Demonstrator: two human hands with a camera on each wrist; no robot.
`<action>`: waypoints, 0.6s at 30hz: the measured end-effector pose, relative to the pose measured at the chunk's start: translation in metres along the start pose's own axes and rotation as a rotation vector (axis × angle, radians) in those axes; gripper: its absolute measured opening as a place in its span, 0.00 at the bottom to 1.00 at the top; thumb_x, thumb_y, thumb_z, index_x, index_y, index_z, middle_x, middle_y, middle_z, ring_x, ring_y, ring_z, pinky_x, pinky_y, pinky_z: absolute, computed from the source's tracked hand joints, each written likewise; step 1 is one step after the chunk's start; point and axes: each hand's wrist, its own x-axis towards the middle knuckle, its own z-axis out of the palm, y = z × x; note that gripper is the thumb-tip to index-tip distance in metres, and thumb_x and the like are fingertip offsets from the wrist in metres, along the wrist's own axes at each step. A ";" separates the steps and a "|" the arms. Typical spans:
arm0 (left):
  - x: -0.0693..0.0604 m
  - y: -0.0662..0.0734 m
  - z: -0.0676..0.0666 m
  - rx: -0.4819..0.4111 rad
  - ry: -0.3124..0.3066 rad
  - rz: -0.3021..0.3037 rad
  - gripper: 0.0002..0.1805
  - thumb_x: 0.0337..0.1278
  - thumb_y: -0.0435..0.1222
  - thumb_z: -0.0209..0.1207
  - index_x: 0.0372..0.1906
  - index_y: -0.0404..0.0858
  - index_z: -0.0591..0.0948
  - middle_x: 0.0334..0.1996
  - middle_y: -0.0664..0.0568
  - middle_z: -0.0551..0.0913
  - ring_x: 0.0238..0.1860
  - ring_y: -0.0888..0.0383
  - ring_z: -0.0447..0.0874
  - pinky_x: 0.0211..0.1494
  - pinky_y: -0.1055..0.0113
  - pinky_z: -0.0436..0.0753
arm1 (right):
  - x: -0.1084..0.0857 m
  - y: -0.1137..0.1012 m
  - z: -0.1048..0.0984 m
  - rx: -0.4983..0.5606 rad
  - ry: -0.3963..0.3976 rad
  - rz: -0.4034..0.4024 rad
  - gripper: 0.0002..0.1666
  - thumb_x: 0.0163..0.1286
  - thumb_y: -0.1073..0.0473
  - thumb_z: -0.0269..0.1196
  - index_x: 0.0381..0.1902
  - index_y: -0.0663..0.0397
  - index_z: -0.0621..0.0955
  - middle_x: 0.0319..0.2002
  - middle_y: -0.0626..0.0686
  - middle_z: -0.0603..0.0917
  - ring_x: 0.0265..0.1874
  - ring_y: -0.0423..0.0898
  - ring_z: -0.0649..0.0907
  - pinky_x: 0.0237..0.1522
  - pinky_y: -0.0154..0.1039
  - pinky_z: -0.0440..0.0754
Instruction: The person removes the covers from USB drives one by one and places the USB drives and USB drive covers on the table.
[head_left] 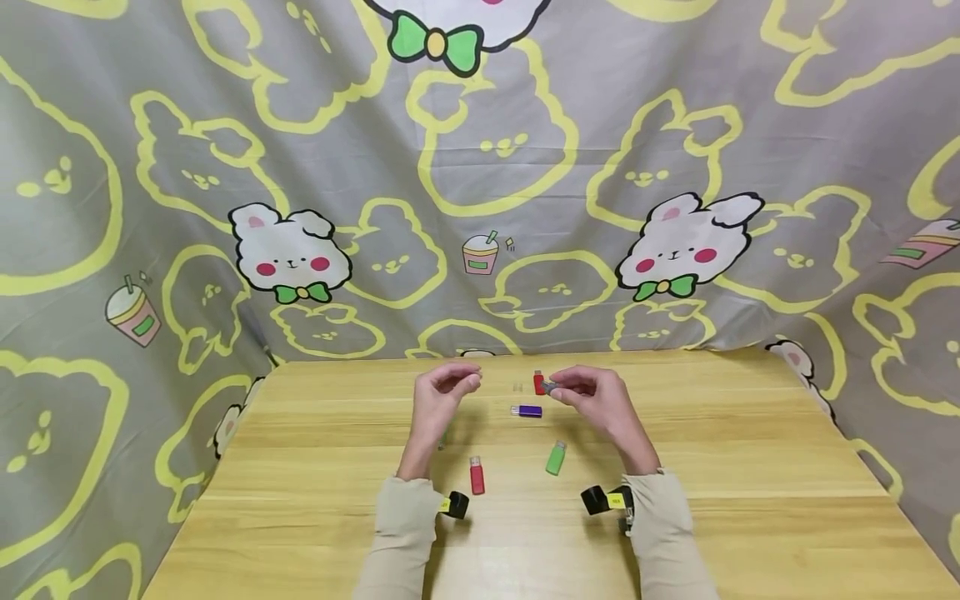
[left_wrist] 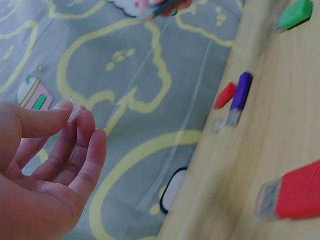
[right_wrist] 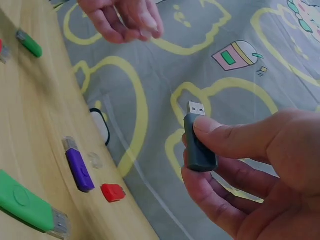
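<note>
Near the back of the table, in the head view, my left hand [head_left: 441, 402] is raised; in the left wrist view its thumb and fingertips pinch a small clear plastic cap [left_wrist: 74, 111]. My right hand [head_left: 602, 402] faces it from the right and holds a dark grey USB stick [right_wrist: 200, 146] between thumb and fingers. That stick's metal plug is bare and points away from the palm. A gap separates the two hands. Beneath and between them lie a purple USB stick [head_left: 529, 412], a red USB stick [head_left: 538, 383] and a loose clear cap [head_left: 517, 387].
Closer to the front of the wooden table [head_left: 300, 517] lie a second red USB stick [head_left: 477, 477] and a green one [head_left: 555, 459]. Another green stick [right_wrist: 30, 44] is partly hidden by the left arm in the head view. A patterned curtain [head_left: 525, 167] hangs behind the table.
</note>
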 end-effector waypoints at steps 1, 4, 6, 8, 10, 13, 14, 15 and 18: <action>0.000 0.000 0.003 0.009 -0.016 -0.001 0.08 0.60 0.25 0.69 0.43 0.27 0.88 0.40 0.36 0.88 0.36 0.58 0.88 0.44 0.69 0.87 | 0.000 0.001 0.001 0.005 -0.011 0.000 0.09 0.65 0.66 0.73 0.44 0.62 0.89 0.39 0.58 0.90 0.34 0.48 0.87 0.32 0.32 0.82; 0.000 -0.003 0.009 0.035 -0.047 0.009 0.07 0.60 0.25 0.68 0.42 0.27 0.88 0.39 0.36 0.89 0.36 0.54 0.89 0.44 0.70 0.87 | 0.002 0.003 0.002 -0.001 -0.018 0.019 0.09 0.67 0.67 0.71 0.45 0.62 0.89 0.41 0.59 0.90 0.35 0.50 0.87 0.33 0.32 0.82; 0.000 -0.004 0.012 0.042 -0.062 0.029 0.07 0.60 0.24 0.68 0.42 0.26 0.88 0.39 0.35 0.89 0.37 0.49 0.89 0.43 0.71 0.86 | 0.002 0.003 0.001 -0.012 0.003 0.040 0.09 0.67 0.67 0.71 0.45 0.62 0.89 0.41 0.59 0.90 0.36 0.51 0.87 0.34 0.32 0.82; 0.000 -0.005 0.014 0.047 -0.073 0.043 0.07 0.59 0.24 0.68 0.42 0.25 0.88 0.39 0.34 0.88 0.38 0.44 0.89 0.42 0.70 0.86 | 0.003 0.005 -0.002 -0.031 0.033 0.064 0.09 0.67 0.68 0.71 0.45 0.61 0.89 0.41 0.59 0.90 0.37 0.51 0.88 0.35 0.31 0.83; -0.001 -0.005 0.015 0.046 -0.077 0.038 0.07 0.59 0.24 0.68 0.42 0.25 0.87 0.39 0.34 0.88 0.38 0.42 0.89 0.42 0.70 0.87 | 0.004 0.007 -0.004 -0.043 0.058 0.079 0.09 0.67 0.67 0.71 0.44 0.63 0.88 0.40 0.59 0.90 0.38 0.51 0.88 0.36 0.31 0.83; -0.001 -0.005 0.015 0.051 -0.073 0.014 0.07 0.58 0.23 0.69 0.42 0.25 0.88 0.39 0.35 0.88 0.39 0.42 0.89 0.42 0.70 0.87 | 0.010 0.012 -0.008 -0.053 0.077 0.113 0.09 0.67 0.66 0.72 0.44 0.64 0.87 0.41 0.60 0.89 0.38 0.52 0.88 0.37 0.31 0.83; -0.001 -0.006 0.015 0.053 -0.071 0.006 0.07 0.58 0.23 0.69 0.42 0.26 0.88 0.39 0.35 0.88 0.39 0.42 0.89 0.42 0.70 0.87 | 0.012 0.013 -0.010 -0.054 0.075 0.122 0.10 0.67 0.66 0.71 0.44 0.65 0.87 0.41 0.61 0.89 0.39 0.52 0.88 0.37 0.31 0.83; -0.001 -0.006 0.014 0.054 -0.071 0.003 0.07 0.58 0.23 0.69 0.42 0.26 0.88 0.39 0.35 0.88 0.39 0.42 0.89 0.42 0.70 0.87 | 0.016 0.016 -0.012 -0.056 0.074 0.130 0.10 0.67 0.66 0.71 0.44 0.65 0.87 0.42 0.62 0.88 0.39 0.52 0.88 0.37 0.31 0.83; -0.002 -0.007 0.014 0.059 -0.072 -0.001 0.07 0.58 0.23 0.69 0.41 0.25 0.88 0.39 0.34 0.88 0.39 0.41 0.89 0.42 0.70 0.87 | 0.028 0.024 -0.017 -0.075 0.081 0.166 0.11 0.67 0.66 0.71 0.45 0.67 0.87 0.43 0.63 0.88 0.39 0.53 0.88 0.36 0.32 0.84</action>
